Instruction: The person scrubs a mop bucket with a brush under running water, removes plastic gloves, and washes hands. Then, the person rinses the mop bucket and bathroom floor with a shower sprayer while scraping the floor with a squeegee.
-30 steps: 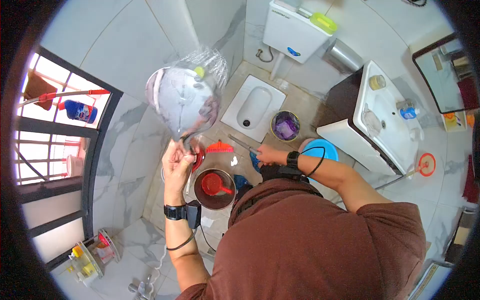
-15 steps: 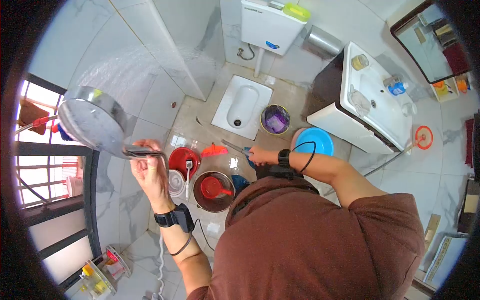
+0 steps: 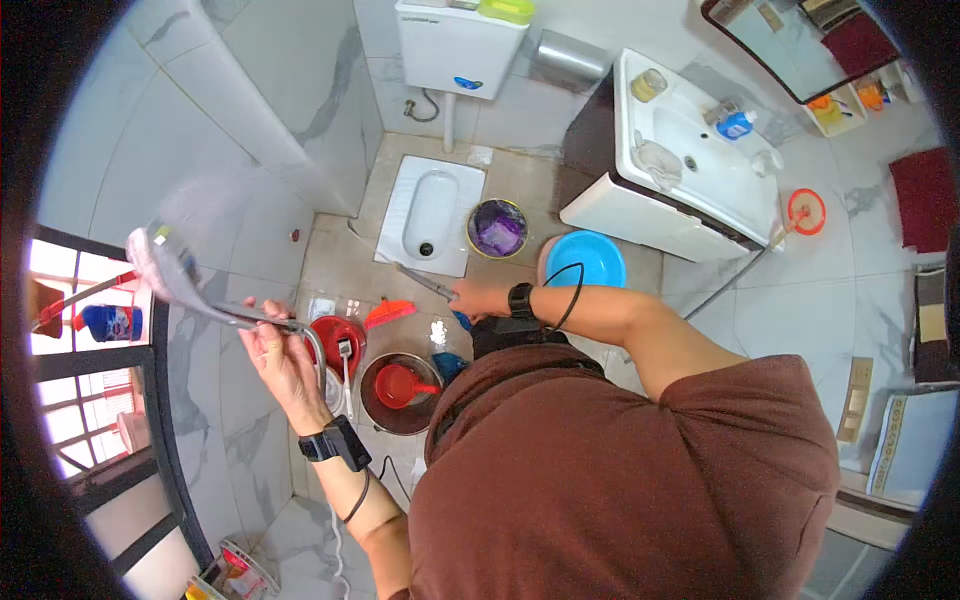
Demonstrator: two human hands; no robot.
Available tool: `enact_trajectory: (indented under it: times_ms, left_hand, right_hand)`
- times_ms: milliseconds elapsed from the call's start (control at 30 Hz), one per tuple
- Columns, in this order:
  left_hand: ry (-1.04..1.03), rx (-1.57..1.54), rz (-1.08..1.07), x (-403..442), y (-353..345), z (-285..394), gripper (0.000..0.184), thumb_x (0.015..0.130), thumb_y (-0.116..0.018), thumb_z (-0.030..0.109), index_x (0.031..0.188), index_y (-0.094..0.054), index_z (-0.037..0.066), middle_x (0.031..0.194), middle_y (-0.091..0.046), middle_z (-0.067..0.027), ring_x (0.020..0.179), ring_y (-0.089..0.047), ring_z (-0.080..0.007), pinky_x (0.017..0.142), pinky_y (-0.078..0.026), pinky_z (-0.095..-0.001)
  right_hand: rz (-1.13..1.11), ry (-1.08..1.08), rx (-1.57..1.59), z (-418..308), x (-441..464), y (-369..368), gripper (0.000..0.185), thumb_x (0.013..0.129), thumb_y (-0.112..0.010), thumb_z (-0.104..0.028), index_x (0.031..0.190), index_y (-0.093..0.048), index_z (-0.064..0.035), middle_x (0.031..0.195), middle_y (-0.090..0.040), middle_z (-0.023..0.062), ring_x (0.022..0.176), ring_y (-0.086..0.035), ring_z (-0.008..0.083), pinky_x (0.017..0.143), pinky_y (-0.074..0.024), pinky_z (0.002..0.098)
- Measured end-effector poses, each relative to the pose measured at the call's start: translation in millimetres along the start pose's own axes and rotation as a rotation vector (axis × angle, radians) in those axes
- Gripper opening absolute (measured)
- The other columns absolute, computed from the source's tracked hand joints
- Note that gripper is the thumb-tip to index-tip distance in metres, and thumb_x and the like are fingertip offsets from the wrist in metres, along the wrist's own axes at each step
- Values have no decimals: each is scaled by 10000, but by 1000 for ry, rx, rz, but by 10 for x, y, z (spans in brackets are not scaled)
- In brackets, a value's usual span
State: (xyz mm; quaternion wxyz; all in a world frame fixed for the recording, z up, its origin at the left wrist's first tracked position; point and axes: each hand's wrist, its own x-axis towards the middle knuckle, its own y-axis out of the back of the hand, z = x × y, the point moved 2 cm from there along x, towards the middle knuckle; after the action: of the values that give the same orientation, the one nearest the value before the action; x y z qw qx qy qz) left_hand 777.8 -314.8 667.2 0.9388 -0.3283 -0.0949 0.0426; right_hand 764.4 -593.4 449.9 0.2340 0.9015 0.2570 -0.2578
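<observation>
My left hand (image 3: 282, 365) is wrapped round the handle of a silver shower head (image 3: 172, 268), raised on the left beside the window. A fine spray leaves the head toward the tiled wall; its grey hose (image 3: 316, 352) hangs past my wrist. Low in front of my body, my right hand (image 3: 478, 298) is closed round a slim grey rod (image 3: 425, 281) pointing at the squat toilet (image 3: 424, 215). The rod's kind is unclear, and a pale thin curve continues beyond its tip. Both wrists wear black bands with cables.
A red basin (image 3: 335, 335), a white-headed brush (image 3: 346, 372), a metal basin (image 3: 420, 420) with a red dipper (image 3: 396, 386), and an orange-red brush head (image 3: 391, 313) crowd the floor. Near the washbasin cabinet (image 3: 640, 235) are a purple-filled bucket (image 3: 499, 228) and a blue basin (image 3: 590, 262).
The shower head has turned edge-on, and its spray looks narrower. My view has shifted, so the room's fixtures appear further left. Both hands keep their hold.
</observation>
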Motion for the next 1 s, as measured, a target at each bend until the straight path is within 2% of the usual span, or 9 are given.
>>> enact_trajectory:
  times_ms: [100, 167, 233, 433, 567, 633, 700, 867, 1000]
  left_hand:
    - [137, 194, 1, -54, 126, -274, 150, 829, -515, 42, 965, -453, 27, 885, -485, -51, 802, -468, -136, 782, -368, -259]
    - [240, 216, -34, -68, 120, -448, 118, 796, -542, 1, 866, -455, 40, 834, -470, -19, 793, -466, -113, 778, -385, -259]
    - [245, 382, -138, -85, 35, -518, 123, 797, -502, -38, 884, -461, 39, 809, -479, 1, 769, -471, -85, 724, -381, -219]
    - [241, 435, 20, -132, 523, -669, 131, 825, -510, 41, 956, -499, 33, 788, -499, 9, 741, -462, -81, 682, -363, -213]
    - [195, 584, 369, -280, 941, -436, 31, 805, -525, 45, 820, -499, 41, 739, -491, 10, 698, -435, -78, 649, -341, -212]
    - [110, 654, 490, -430, 1787, -457, 51, 791, -542, 40, 823, -503, 31, 689, -498, -9, 631, -434, -83, 588, -343, -222]
    - [116, 716, 602, -649, 2366, -322, 52, 792, -542, 42, 806, -495, 27, 685, -506, -16, 598, -440, -93, 559, -350, -235]
    - [16, 879, 980, -1251, 3081, 143, 84, 777, -560, 56, 801, -488, 20, 682, -515, -24, 606, -468, -104, 563, -376, -243]
    - [-23, 951, 1227, -1832, 3509, 314, 134, 755, -589, 99, 803, -500, 12, 655, -509, -29, 605, -483, -124, 555, -397, -285]
  right_hand:
    - [-5, -163, 43, 153, 50, -68, 209, 699, -519, -179, 611, -517, 11, 475, -495, 95, 365, -473, 191, 329, -372, 342]
    - [-49, -148, 41, 181, 19, -65, 185, 749, -509, -173, 667, -495, -8, 495, -493, 73, 374, -462, 150, 322, -352, 291]
    - [-69, -146, 29, 200, 9, -34, 176, 774, -504, -173, 694, -485, -17, 505, -493, 61, 375, -452, 129, 315, -339, 265]
    - [-67, -124, 162, 349, -71, 42, 183, 768, -508, -178, 680, -495, -18, 502, -466, 48, 372, -425, 132, 315, -336, 275]
    - [-79, -67, 212, 471, -129, 143, 181, 769, -514, -208, 731, -483, -34, 533, -423, 24, 443, -431, 125, 360, -341, 264]
    - [79, -7, 182, 327, -332, 211, 196, 777, -515, -233, 740, -480, -44, 543, -435, 18, 481, -450, 109, 396, -357, 243]
    - [-13, -117, 202, 443, -257, 266, 356, 797, -502, -189, 1063, -468, 45, 628, -478, 24, 428, -426, 85, 343, -335, 222]
    - [-33, -175, 170, 379, -318, 306, 164, 779, -514, -191, 738, -478, -36, 581, -463, 16, 402, -420, 87, 310, -292, 226]
    - [-79, -222, 203, 307, -330, 253, 161, 808, -487, -181, 709, -448, -60, 557, -435, 7, 402, -411, 78, 309, -280, 228]
